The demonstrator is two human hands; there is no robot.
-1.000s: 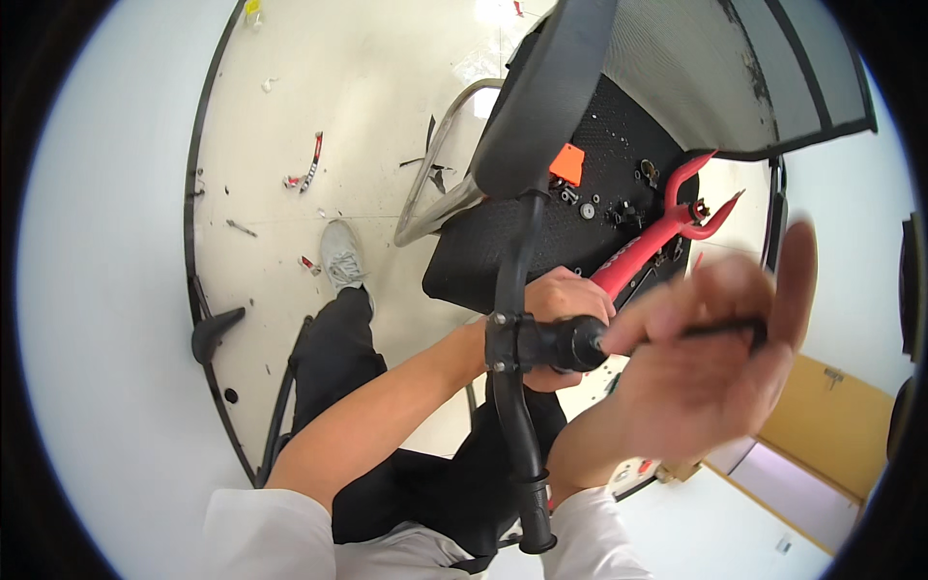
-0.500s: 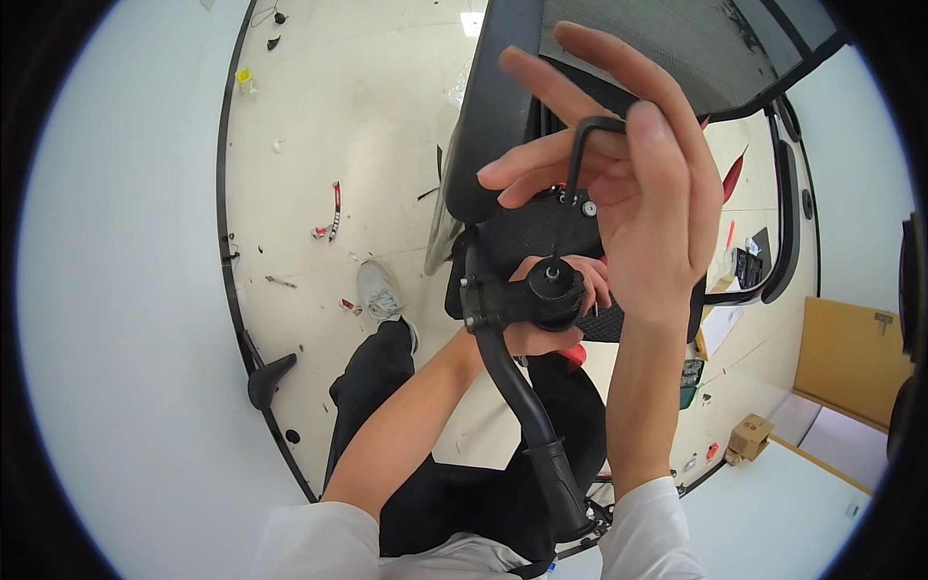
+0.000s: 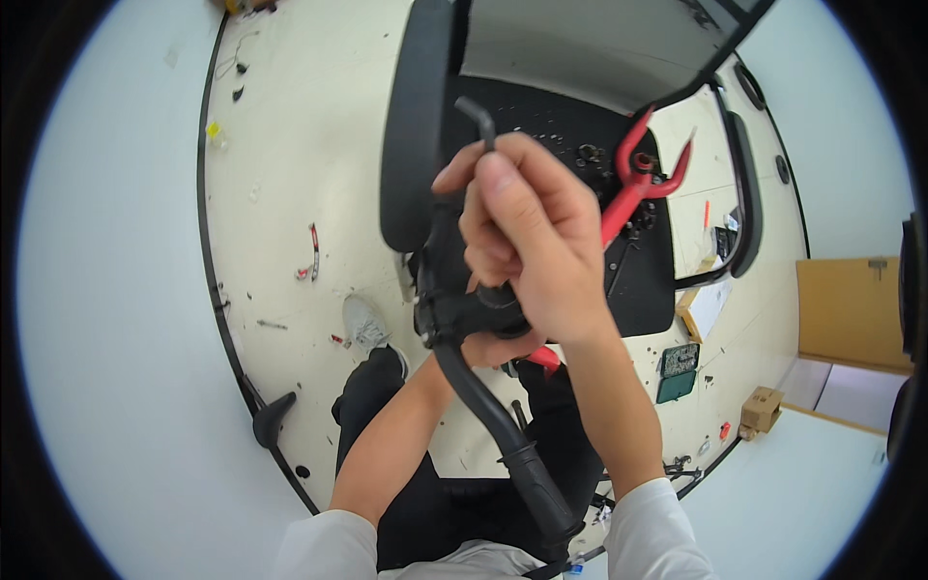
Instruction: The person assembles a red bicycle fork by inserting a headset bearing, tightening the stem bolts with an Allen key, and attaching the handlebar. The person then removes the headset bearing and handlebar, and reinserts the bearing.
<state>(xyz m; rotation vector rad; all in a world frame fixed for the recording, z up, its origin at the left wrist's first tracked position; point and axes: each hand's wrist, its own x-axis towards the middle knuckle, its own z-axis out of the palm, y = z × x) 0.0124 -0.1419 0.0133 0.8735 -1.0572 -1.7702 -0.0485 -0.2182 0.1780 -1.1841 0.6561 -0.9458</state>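
A black hex key (image 3: 476,114) sticks up out of my right hand (image 3: 536,227), its bent end pointing up and to the left. The fingers of that hand are curled round its shaft. Just below is the black stem (image 3: 454,314) of a bicycle handlebar (image 3: 493,401), which curves down toward my lap to a ribbed grip (image 3: 543,493). My left hand (image 3: 503,346) is wrapped round the stem from underneath, largely hidden. Whether the key's lower end sits in the stem's bolt cannot be seen behind my right hand.
A red bicycle fork (image 3: 633,184) lies on a black chair seat (image 3: 643,290) with small dark parts. Beside the chair are a green case (image 3: 677,372) and a cardboard box (image 3: 762,408). A black saddle (image 3: 274,420) lies by the left wall.
My right hand has gone from spread fingers to a closed hold round the hex key, and the key has turned. The view has shifted, bringing the red fork into sight.
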